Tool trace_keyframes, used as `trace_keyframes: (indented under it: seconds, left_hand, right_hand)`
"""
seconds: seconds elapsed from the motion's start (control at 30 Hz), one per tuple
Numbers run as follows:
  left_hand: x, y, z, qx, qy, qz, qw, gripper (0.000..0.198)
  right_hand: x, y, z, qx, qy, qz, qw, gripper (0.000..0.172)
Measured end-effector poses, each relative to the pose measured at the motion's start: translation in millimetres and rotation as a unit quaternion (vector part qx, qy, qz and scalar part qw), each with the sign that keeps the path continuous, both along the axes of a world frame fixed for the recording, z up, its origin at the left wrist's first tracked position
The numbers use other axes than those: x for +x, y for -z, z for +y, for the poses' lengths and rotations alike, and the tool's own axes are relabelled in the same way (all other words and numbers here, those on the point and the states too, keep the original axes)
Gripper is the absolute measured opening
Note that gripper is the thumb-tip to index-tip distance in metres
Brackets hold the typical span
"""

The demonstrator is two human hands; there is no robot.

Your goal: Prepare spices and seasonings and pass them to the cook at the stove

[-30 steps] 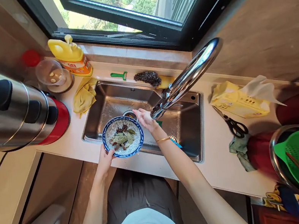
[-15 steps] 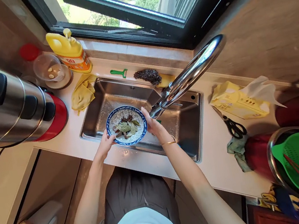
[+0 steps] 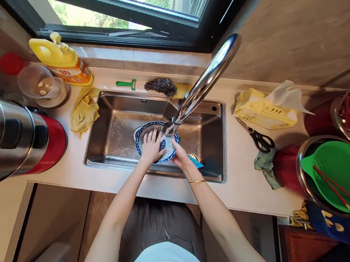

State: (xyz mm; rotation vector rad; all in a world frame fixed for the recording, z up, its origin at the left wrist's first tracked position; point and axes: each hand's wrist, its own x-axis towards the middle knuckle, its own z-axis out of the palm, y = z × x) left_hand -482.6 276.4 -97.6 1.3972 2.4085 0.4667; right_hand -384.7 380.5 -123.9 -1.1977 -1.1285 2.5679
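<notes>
Two hands meet at a blue-rimmed bowl [image 3: 139,132] in the head view. It sits inside the steel sink [image 3: 112,133], right under the end of the tap [image 3: 202,85]. The left hand [image 3: 151,146] lies open with fingers spread across the bowl's inside. The right hand [image 3: 179,156] is curled around the bowl's near right rim, holding it. A yellow cloth [image 3: 84,111] hangs over the sink's far left corner. Scissors [image 3: 258,139] lie on the tabletop [image 3: 239,187] to the right, and a green colander [image 3: 345,173] sits farther right.
</notes>
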Motion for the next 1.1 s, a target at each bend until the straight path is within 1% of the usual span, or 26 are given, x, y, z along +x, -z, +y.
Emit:
trace_keyframes:
  seconds: [0.1, 0.17, 0.27, 0.33, 0.47, 0.53, 0.63, 0.7, 0.77, 0.87, 1.0, 1.1]
  left_hand:
    - [0, 12.0, 6, -0.008, 0.052, 0.001, 0.999, 0.053]
    - [-4, 14.3, 7, -0.005, 0.085, -0.003, 0.996, 0.050]
    - [-9, 13.7, 12, -0.002, 0.093, 0.005, 0.996, 0.049]
    - [-10, 13.6, 15, -0.002, 0.098, 0.012, 0.995, 0.051]
    - [-15, 14.2, 17, -0.002, 0.127, 0.023, 0.992, 0.053]
    - [-20, 13.4, 15, -0.003, 0.138, 0.029, 0.990, 0.053]
    - [-29, 10.4, 10, -0.007, 0.178, 0.028, 0.984, 0.053]
    - [-33, 7.8, 8, -0.008, 0.194, 0.033, 0.980, 0.049]
    - [-37, 5.3, 6, -0.011, 0.192, 0.034, 0.981, 0.048]
    - [-39, 1.8, 2, -0.021, 0.173, 0.023, 0.984, 0.047]
    - [-45, -2.1, -3, -0.033, 0.116, 0.033, 0.992, 0.037]
    - [-52, -4.8, -7, -0.044, 0.074, 0.036, 0.996, 0.034]
  right_hand:
    - [8, 1.5, 2, -0.002, 0.013, -0.001, 1.000, 0.045]
    - [12, 1.4, 4, -0.002, 0.017, 0.001, 1.000, 0.046]
    - [13, -0.5, 5, 0.012, 0.013, 0.012, 1.000, 0.048]
    - [11, -2.5, 6, 0.015, 0.020, 0.016, 1.000, 0.047]
    - [7, -5.1, 7, -0.008, 0.049, 0.006, 0.999, 0.042]
    - [6, -4.8, 6, -0.007, 0.043, 0.009, 0.999, 0.042]
    - [5, -3.1, 4, 0.003, 0.021, 0.020, 1.000, 0.045]
    - [5, -2.3, 3, 0.001, 0.017, 0.022, 1.000, 0.046]
    - [4, -2.2, 2, -0.006, 0.015, 0.024, 1.000, 0.046]
    - [1, -2.7, 1, -0.017, -0.003, 0.031, 0.999, 0.044]
    - [-9, -1.5, 0, -0.027, -0.027, 0.035, 0.999, 0.040]
    - [-24, 0.3, -2, -0.033, -0.048, 0.034, 0.998, 0.036]
